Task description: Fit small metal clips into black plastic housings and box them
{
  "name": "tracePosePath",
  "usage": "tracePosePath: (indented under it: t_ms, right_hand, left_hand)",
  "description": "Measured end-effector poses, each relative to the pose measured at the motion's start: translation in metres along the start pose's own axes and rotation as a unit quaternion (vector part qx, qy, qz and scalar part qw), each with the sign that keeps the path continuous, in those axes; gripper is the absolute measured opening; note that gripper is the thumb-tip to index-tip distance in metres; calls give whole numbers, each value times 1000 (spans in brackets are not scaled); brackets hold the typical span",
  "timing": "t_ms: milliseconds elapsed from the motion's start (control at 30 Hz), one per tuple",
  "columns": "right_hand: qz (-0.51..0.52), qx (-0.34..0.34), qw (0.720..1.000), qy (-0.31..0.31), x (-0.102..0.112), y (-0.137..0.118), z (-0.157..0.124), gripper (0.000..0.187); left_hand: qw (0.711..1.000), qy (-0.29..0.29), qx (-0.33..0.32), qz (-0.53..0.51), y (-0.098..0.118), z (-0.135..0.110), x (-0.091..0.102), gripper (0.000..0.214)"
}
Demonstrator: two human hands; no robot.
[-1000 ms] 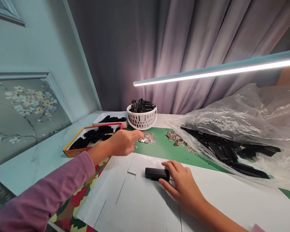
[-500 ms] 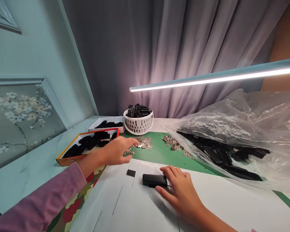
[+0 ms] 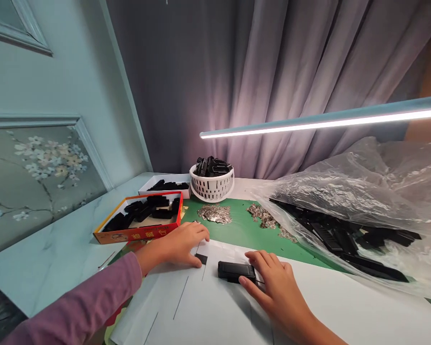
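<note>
A slim black plastic case lies on the white sheet. My right hand grips its right end, with the thumb on the near side and the fingers at the far side. Left of it, my left hand hovers low at the sheet's far edge, its thumb and fingers apart and nothing visible between them. Its thumb is beside a small dark square on the sheet. Beyond that hand, a pile of small silvery metal pieces rests on the green mat.
An orange-red box and a white box hold black parts at the left. Behind stands a white basket heaped with more. A second metal pile lies beside a clear plastic bag of black parts. A lamp tube crosses above.
My left hand has come back from the metal pieces toward the sheet, near the dark square. My right hand stays at the black case. The whole view has shifted slightly.
</note>
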State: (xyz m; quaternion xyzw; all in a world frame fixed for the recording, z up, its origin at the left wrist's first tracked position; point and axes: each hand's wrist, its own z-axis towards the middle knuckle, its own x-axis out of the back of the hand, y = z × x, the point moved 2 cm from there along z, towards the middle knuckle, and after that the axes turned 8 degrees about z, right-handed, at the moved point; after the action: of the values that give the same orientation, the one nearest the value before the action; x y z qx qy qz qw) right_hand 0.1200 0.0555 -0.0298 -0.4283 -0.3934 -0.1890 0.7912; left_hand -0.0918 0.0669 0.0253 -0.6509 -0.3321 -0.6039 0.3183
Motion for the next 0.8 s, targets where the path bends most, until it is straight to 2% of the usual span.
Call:
tracePosePath:
  t_ms: [133,333,467,567,800]
  right_hand:
    - [7,25,1000,15,-5,2,-2,29]
    - [18,38,999,-35,-2,-3,-2,25]
    - [21,79,996,-33,-6,-5,-2,23]
    - [20,96,995,-26,-6,-5,-2,24]
    - [37,53,997,-43,4,-9,1,25]
  left_hand:
    - [1000,-15,-23,2,-4,6,-7,54]
    - [999,-24,-22,24,-25,23,-12,72]
    - [998,34,20,49,-38,36,2,66]
    - [996,66,38,54,-40,38,17,64]
    - [995,81,0,53,-9,21,49,61]
